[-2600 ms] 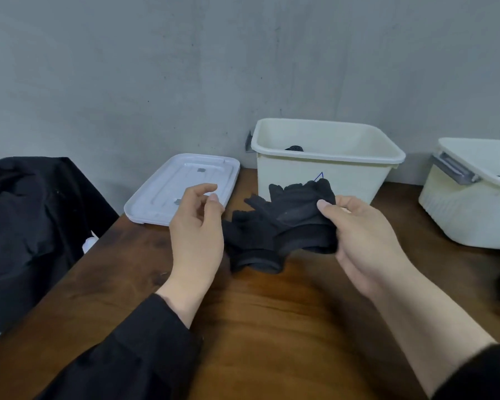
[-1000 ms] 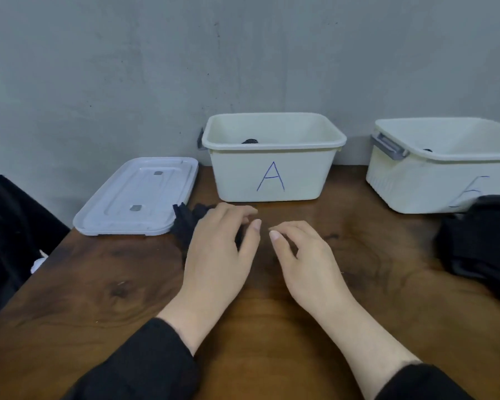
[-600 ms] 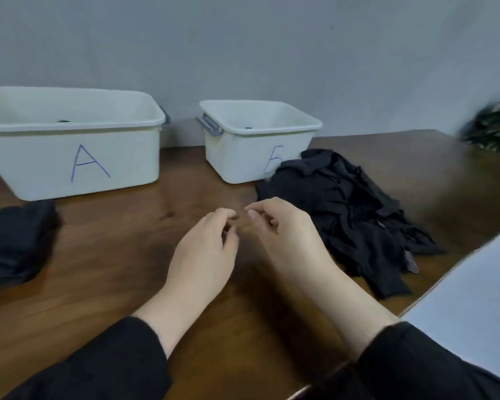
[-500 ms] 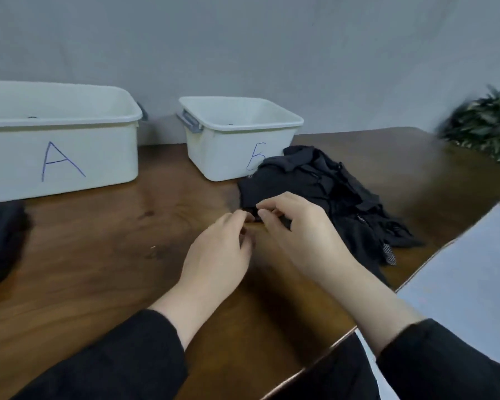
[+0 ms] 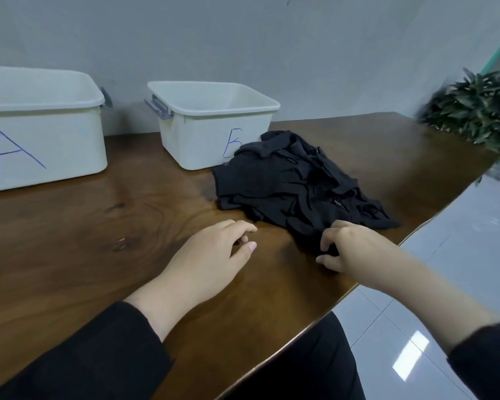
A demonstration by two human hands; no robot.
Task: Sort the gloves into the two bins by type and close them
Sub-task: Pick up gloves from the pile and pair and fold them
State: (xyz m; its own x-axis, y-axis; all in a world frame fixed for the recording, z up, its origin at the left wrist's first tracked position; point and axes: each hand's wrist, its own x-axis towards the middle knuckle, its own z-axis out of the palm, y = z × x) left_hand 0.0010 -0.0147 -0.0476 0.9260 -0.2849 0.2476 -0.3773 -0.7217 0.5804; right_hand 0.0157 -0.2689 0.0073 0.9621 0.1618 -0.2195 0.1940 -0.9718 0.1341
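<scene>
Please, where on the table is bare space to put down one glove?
Bare wood lies in front of bin A, left of the left hand, and between both bins. Crowded: the glove pile touches bin B; the right hand grips its near edge.

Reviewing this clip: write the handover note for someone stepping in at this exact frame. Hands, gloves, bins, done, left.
Left hand: empty, fingers loosely curled over the table.
Right hand: fingers curled into the near edge of the black glove pile.
Bin A and bin B stand open at the back, the pile touching the front of B. Their contents are not visible here.
Done: cannot be judged from this frame.
Left: sort the pile, then close both bins; no lid in view.
</scene>
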